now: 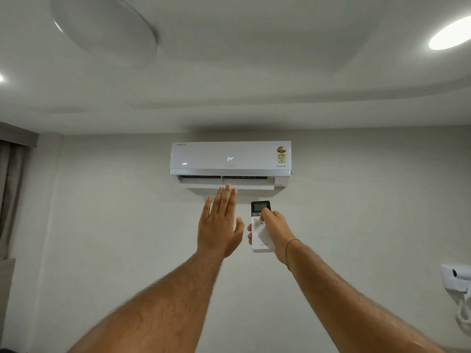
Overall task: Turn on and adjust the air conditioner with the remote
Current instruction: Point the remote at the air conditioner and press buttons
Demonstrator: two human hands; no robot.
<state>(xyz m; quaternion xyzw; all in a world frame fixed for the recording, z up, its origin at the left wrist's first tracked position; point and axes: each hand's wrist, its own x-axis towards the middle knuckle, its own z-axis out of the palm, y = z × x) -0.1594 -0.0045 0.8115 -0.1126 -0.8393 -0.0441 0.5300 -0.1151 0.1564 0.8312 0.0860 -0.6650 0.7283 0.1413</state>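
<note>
A white wall-mounted air conditioner (230, 159) hangs high on the wall, its front display reading 24 and its lower flap open. My left hand (220, 222) is raised flat just below the flap, palm toward the unit, fingers extended. My right hand (274, 231) grips a white remote (260, 235) with a dark screen at its top, held upright and aimed at the unit. The thumb rests on the buttons just under the screen. A thin thread bracelet circles that wrist.
A dark curtain (10, 194) hangs at the left edge. A white wall-mounted hair dryer (458, 281) with a coiled cord sits at the far right. A round ceiling fitting (107, 29) and a lit ceiling light (451, 34) are overhead.
</note>
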